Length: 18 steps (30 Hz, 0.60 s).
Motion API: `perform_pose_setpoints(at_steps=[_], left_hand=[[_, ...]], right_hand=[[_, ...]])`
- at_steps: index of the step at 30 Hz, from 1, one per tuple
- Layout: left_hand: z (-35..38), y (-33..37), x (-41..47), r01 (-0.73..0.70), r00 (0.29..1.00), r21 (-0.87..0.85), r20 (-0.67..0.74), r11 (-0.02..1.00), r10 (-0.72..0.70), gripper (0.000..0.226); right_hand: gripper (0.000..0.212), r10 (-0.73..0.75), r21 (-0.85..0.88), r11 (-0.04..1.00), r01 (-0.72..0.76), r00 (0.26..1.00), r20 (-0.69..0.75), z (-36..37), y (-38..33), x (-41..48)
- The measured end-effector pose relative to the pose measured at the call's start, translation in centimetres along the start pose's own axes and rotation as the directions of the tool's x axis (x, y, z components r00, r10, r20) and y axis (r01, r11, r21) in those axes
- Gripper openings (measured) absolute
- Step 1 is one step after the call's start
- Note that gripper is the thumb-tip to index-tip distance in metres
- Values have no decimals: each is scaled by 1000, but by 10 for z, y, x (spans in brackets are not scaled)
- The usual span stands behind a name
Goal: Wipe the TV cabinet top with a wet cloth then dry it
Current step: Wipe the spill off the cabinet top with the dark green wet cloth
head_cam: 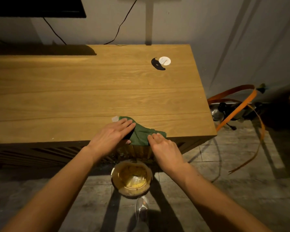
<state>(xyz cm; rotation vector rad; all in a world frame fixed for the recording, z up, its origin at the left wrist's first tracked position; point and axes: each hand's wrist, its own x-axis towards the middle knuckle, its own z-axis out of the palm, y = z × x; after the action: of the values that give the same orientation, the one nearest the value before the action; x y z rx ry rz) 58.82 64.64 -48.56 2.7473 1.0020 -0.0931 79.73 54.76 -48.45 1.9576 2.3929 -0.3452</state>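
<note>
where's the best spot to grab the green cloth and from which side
Take the raised ridge across the middle of the green cloth, coming from the near edge of the cabinet top. The cloth is bunched there and hangs over that edge, so a grip closes on folds, not flat wood.

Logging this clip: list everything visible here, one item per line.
light wooden TV cabinet top: one, tan, centre.
green fabric cloth: one, green, cabinet's front edge.
white round disc: one, white, cabinet top, far right.
black curved object: one, black, beside the disc.
round brown bowl: one, brown, floor below the cloth.
black cables: two, black, wall behind.
orange strap: one, orange, floor at right.
left hand: one, rests on the cloth.
right hand: one, pinches the cloth.
</note>
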Motion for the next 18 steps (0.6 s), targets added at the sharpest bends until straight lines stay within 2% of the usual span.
perform_pose_setpoints(at_steps=[2,5,8,13,17,18], left_hand=[[1,4,-2,7,1000,-29,25,1000,-6,64],[-4,17,-19,21,999,-43,-31,999,-22,73],[-8,22,-41,89,991,-94,-89,992,-98,71],[-15,24,-62,163,987,-168,22,972,-162,46],[-33,17,-51,192,977,-166,120,967,-174,32],[-41,14,-42,182,976,-181,150,966,-156,35]], right_hand=[[55,10,9,1000,-10,1000,18,-1,-1,-1],[60,17,50,999,-18,999,35,1,-8,-6],[60,19,110,993,-31,994,111,8,-28,-10],[50,71,149,982,-119,954,290,8,-54,-3],[42,-15,203,977,-70,921,389,-20,-34,14],[41,-38,233,971,-59,919,393,-31,-24,19]])
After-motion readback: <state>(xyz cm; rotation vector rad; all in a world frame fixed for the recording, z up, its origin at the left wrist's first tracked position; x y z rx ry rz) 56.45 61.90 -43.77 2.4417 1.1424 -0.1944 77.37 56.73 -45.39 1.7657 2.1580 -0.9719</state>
